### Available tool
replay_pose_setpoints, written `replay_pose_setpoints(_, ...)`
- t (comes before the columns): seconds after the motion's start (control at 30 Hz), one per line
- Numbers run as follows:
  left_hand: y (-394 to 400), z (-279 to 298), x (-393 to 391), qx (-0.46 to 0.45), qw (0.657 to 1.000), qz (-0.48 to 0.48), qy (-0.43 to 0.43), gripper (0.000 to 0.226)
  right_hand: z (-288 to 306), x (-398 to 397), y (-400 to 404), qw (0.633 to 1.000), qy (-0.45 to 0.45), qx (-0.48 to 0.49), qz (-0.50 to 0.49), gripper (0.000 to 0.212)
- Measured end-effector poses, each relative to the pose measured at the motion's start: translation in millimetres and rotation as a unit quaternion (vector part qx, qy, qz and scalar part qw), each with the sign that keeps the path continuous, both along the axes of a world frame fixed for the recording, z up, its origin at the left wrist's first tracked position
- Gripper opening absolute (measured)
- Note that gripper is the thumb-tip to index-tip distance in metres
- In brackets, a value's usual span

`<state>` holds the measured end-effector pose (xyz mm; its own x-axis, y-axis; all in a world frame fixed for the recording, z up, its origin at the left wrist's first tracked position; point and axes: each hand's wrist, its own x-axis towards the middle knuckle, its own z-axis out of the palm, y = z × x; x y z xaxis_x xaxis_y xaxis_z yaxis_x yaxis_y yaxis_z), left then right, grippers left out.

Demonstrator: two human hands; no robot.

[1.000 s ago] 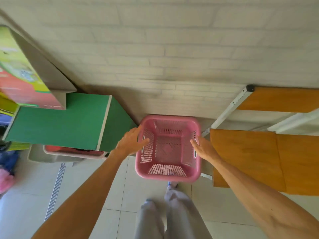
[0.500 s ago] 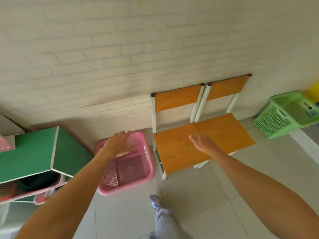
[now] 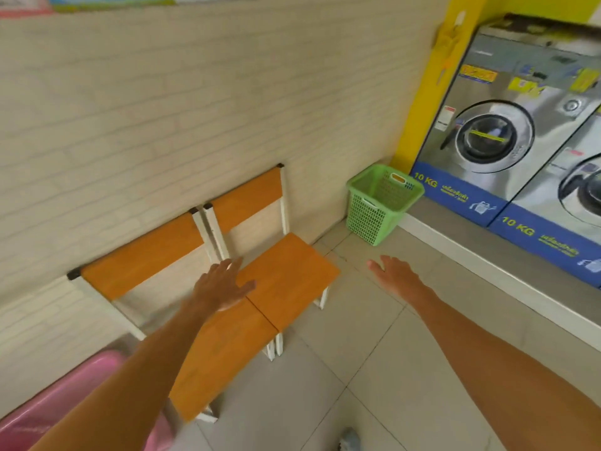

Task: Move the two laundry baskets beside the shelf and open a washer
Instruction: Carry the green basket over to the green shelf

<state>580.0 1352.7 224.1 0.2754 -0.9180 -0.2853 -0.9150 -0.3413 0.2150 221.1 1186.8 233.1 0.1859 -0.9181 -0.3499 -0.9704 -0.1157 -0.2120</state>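
Both hands are empty with fingers spread, the left hand [image 3: 221,283] over the orange chairs [image 3: 286,271], the right hand [image 3: 395,275] above the floor, while the green laundry basket [image 3: 380,203] stands right of the chairs beside the closed washer [image 3: 494,135] and the pink laundry basket [image 3: 65,408] sits to their left.

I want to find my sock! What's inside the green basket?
The green plastic laundry basket by the wall looks empty near its top: only bare mesh walls show. Its bottom is hidden behind the near wall, so a sock could still lie there.
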Motion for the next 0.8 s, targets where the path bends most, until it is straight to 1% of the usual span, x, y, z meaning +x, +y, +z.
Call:
replay_pose_setpoints(0.1, -92.6, -2.1, -72.6, -0.002, 0.999, -0.028, 0.026, 0.085, 5.4, -68.9, -61.5, 0.999, -0.016, 0.0, -0.033, 0.07)
replay_pose_setpoints(0.17, -150.7, -1.9, -113.0, -0.008, 0.998, -0.045, 0.039, 0.083, 8.8, -109.7, -101.4, 0.999, -0.003, -0.001, -0.052, 0.072)
replay_pose_setpoints(0.37, -297.0, -4.1, -193.7, -0.005, 0.995, -0.1, 0.02, 0.085, 3.7, -201.6, -204.3, 0.998, 0.029, 0.023, -0.06, 0.076)
replay_pose_setpoints(0.6, -449.9, -28.4, -232.8, 0.016, 0.994, -0.107, 0.014, 0.089, -15.3, -261.5, -350.2, 0.996, 0.029, 0.029, -0.074, 0.076)
replay_pose_setpoints(0.8, -588.9, -58.5, -249.2, 0.058, 0.997, -0.057, 0.018, 0.08, -22.4, -270.9, -505.9, 0.995, -0.018, 0.036, -0.09, 0.069)
